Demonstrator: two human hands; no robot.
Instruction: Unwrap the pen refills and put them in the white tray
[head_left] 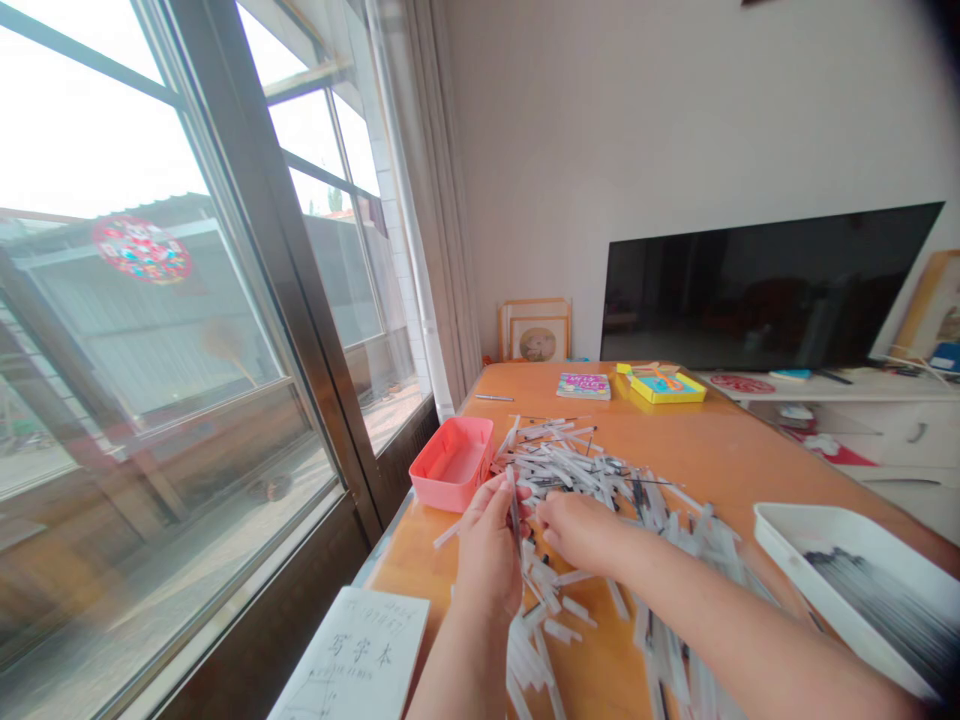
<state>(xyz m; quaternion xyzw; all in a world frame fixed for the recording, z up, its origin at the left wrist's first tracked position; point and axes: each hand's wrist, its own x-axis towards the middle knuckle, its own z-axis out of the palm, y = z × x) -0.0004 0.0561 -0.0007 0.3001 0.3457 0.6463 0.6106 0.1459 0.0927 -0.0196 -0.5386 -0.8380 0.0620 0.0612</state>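
Note:
My left hand is closed around a pen tube, slim and translucent with a dark line along it, held nearly upright. Just beside it, my right hand has its fingers curled together, and whatever they pinch is hidden. Both hands are over a loose pile of pen parts, whitish clear tubes mixed with thin black pieces. More clear tubes lie in a heap under and beyond my right forearm. Shorter white pieces are scattered below my hands.
A pink plastic box stands left of the pile. At right is a white tray with many thin dark rods. A notebook lies front left. Farther back are a pen, a booklet and a yellow box.

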